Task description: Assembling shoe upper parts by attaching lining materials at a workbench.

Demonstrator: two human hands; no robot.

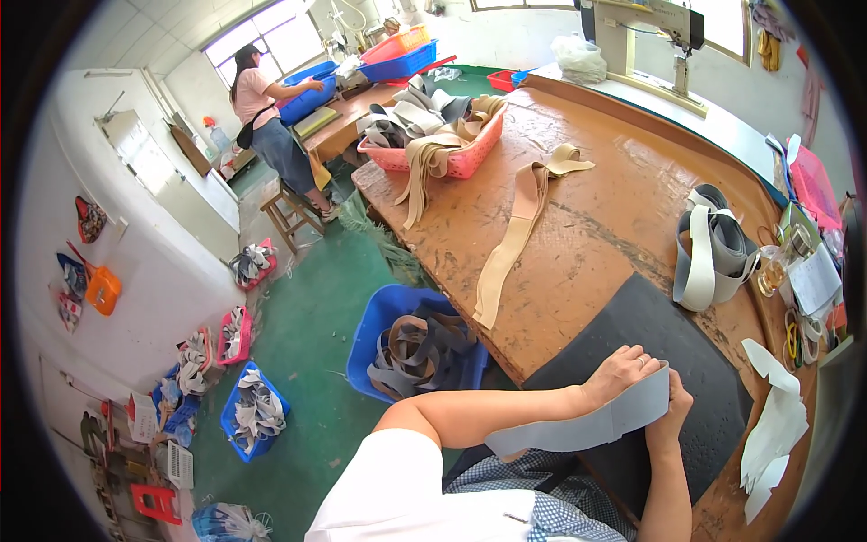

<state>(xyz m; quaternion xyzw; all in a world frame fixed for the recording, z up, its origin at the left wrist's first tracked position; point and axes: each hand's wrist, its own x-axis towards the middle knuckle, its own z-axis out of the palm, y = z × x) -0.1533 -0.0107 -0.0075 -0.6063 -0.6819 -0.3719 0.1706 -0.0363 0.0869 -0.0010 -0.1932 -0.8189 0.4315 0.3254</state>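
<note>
A wide blue-grey strip of sheet material (578, 429) is pinched between my hands and trails back over my left forearm toward my lap. My left hand (621, 375), with a ring on one finger, is closed at the strip's upper edge near its end. At that end, my right hand (670, 411) is closed on the strip too; the fingertips are partly hidden. Both hands are above a black mat (655, 334) lying on the brown worktable (596, 226). Farther off on the table lie long beige strips (515, 235).
A pink basket (465, 158) heaped with strips stands at the table's far side. Rolled grey strips (709, 244) and white scraps (772, 425) lie to the right. A blue bin (370, 334) of strips stands on the floor. A sewing machine (655, 45) and another person (262, 108) are farther back.
</note>
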